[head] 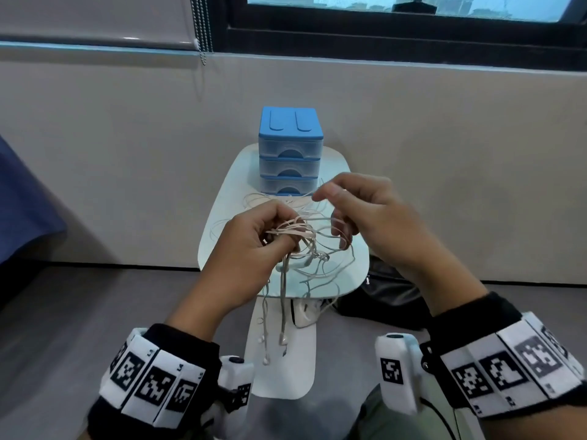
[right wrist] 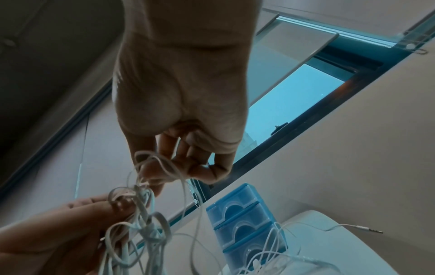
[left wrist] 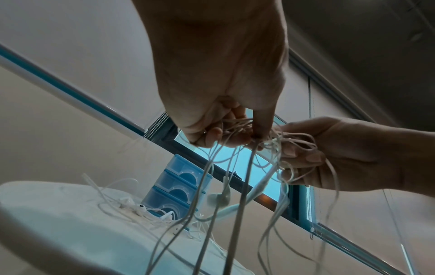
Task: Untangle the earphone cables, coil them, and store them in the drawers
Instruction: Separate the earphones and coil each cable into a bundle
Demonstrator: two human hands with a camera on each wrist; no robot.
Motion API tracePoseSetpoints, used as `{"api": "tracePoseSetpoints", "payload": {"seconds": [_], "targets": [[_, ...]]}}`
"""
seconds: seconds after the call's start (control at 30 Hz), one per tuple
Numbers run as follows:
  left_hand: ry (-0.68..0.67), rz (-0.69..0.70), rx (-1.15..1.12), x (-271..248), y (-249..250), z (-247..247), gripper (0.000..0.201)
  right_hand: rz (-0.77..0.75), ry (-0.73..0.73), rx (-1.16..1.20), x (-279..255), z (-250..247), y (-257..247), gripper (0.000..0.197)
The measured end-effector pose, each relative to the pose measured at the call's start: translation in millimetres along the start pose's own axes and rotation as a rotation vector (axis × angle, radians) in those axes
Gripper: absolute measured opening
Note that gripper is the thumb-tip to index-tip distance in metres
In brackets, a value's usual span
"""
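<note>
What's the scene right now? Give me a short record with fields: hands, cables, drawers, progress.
left hand: grips the tangled earphone cables in a bunch above the table
right hand: fingers hooked in loops of the same tangle
cables: knotted; earbud ends hang below the table edge; more cable lies on the table by the drawers
drawers: blue-topped unit of three, all closed, at the table's far end
progress: untangling under way; nothing coiled or stored
</note>
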State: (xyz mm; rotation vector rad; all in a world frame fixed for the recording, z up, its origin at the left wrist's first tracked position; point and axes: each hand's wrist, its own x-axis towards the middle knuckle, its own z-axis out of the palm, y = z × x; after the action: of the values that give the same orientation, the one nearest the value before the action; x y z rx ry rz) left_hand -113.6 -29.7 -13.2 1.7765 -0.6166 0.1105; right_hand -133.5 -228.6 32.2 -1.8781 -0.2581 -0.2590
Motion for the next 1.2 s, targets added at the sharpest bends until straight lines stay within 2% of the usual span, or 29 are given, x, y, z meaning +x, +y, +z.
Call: {"api": "tracePoseSetpoints", "payload": {"seconds": [0.07, 0.13, 0.23, 0.33, 0.4, 0.53, 0.6, 0.67, 0.77, 0.87, 1.03, 1.2], "targets": [[0.01, 0.02, 0.038, 1, 1, 0, 0.013, -0.025, -0.088, -0.126, 5, -1, -1, 0.013], [0.03, 0.037, 0.055, 1, 2, -1, 0.003, -0.035, -0.168, -0.215, 5, -1, 0, 0.01], [0.031, 0.051, 0.085, 1, 4, -3, 0.003, -0.059, -0.172, -0.242, 4, 1, 0, 0.011], [-0.031, 0.036, 0.05, 6, 8, -5, 0.007, -0.098, -0.099, -0.281, 6, 4, -4, 0.013], [-0.075, 0.03, 0.019, 11, 9, -9, 0.014, -0.055, -0.026, -0.177, 10, 6, -8, 0.014], [-0.166, -0.004, -0.001, 16, 10, -18, 0.026, 0.049, 0.088, 0.247, 14, 5, -18, 0.024], [-0.193, -0.028, 0.022, 15, 8, -21, 0.025, 0.06, 0.107, 0.485, 15, -2, -24, 0.02], [-0.201, -0.063, 0.051, 13, 7, -21, 0.018, 0.06, 0.106, 0.605, 17, -11, -29, 0.02], [-0.21, -0.104, 0.072, 10, 4, -20, 0.016, 0.039, 0.129, 0.517, 18, -19, -35, 0.021], [-0.215, -0.137, 0.128, 10, -2, -23, 0.019, 0.029, 0.215, 0.404, 19, -23, -41, 0.027], [-0.221, -0.204, 0.197, 9, -12, -27, 0.023, 0.071, 0.365, 0.516, 18, -32, -42, 0.027], [-0.18, -0.259, 0.269, 9, -19, -30, 0.026, 0.073, 0.466, 0.531, 15, -39, -42, 0.027]]}}
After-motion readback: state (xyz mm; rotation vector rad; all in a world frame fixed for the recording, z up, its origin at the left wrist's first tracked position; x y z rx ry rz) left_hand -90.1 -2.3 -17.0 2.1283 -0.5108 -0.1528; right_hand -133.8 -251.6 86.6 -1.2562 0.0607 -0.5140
